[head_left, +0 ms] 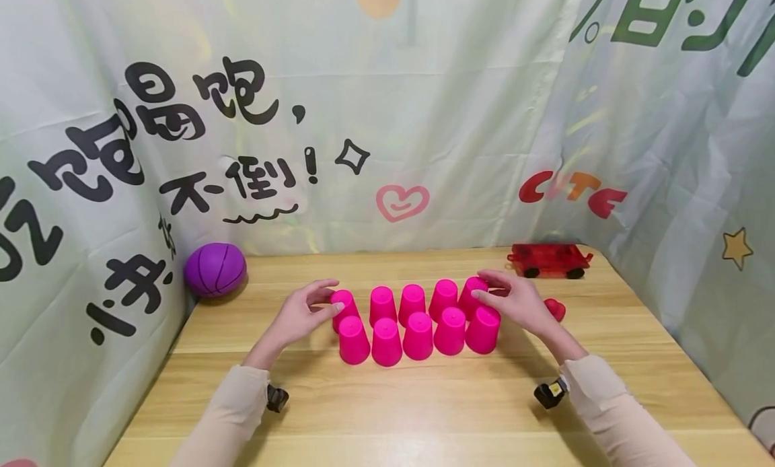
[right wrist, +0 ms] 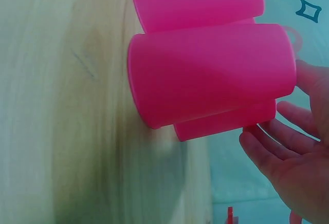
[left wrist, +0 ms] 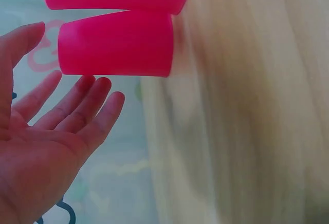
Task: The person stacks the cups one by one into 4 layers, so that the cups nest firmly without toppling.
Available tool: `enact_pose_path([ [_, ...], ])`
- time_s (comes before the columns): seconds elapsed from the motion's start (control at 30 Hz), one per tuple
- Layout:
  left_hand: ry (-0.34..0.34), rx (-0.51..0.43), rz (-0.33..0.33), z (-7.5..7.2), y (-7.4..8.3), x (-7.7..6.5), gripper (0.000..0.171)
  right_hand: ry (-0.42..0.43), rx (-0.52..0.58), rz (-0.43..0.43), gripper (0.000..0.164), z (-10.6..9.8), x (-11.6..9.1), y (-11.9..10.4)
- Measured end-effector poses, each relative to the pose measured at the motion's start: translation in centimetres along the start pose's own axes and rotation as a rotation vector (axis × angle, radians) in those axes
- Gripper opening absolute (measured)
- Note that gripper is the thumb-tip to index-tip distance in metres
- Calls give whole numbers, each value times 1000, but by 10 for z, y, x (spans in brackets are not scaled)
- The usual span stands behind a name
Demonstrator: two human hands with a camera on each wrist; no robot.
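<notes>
Neatly, ten pink cups (head_left: 418,336) stood in two rows

The cups were upside down in the middle of the table (head_left: 412,413), five in front and five behind, rims down and bases up. The front row stood close together; behind it, the left end cup (head_left: 344,299) had a wider gap on its inner side than its neighbours had.

The left hand (head_left: 301,312) was at that cup, thumb and fingers parted and loosely bent around its outer side. From the left wrist the fingers looked spread rather than clamped; whether any tip touched, I couldn't tell. The right hand (head_left: 517,299) mirrored it at the right end cup (head_left: 470,304) of the back row, thumb towards the front and a finger behind, the grasp loose and spread. It seemed to be touching the pink plastic lightly, though I couldn't swear to a firm pinch.

To my mind, handling those end cups well called for soft, even fingers, set low on the sides, with any push kept level along the wood. Too much force up near the base might have tipped one into the front row, and the thumbs needed to stay clear of the nearer cups.

Further out, a red heart (head_left: 554,309) lay partly hidden past the right wrist, a red toy car (head_left: 551,260) stood behind it, and a purple ball (head_left: 216,270) sat at the far left corner, before a printed cloth (head_left: 460,117).
</notes>
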State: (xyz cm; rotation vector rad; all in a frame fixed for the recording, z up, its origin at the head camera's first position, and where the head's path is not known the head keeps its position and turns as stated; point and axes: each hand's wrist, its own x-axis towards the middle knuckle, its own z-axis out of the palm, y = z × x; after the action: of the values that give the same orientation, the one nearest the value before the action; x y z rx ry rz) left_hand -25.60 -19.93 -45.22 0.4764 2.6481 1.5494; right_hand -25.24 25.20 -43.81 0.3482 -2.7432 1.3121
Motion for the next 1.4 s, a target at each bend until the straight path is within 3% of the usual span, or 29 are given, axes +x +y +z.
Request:
enact_pose_path([
  [0.4, -11, -26, 1, 6, -9, 0, 55, 17, -23, 11, 60, 4, -2, 3],
  [0.87, -15, 1, -7, 5, -5, 3, 50, -10, -63, -6, 55, 3, 3, 1],
  [1.13, 13, 72, 19, -5, 10, 21, 49, -19, -72, -26, 54, 2, 6, -2],
  [1.4, 29, 114, 57, -16, 37, 53, 45, -35, -77, -18, 53, 0, 6, -5],
])
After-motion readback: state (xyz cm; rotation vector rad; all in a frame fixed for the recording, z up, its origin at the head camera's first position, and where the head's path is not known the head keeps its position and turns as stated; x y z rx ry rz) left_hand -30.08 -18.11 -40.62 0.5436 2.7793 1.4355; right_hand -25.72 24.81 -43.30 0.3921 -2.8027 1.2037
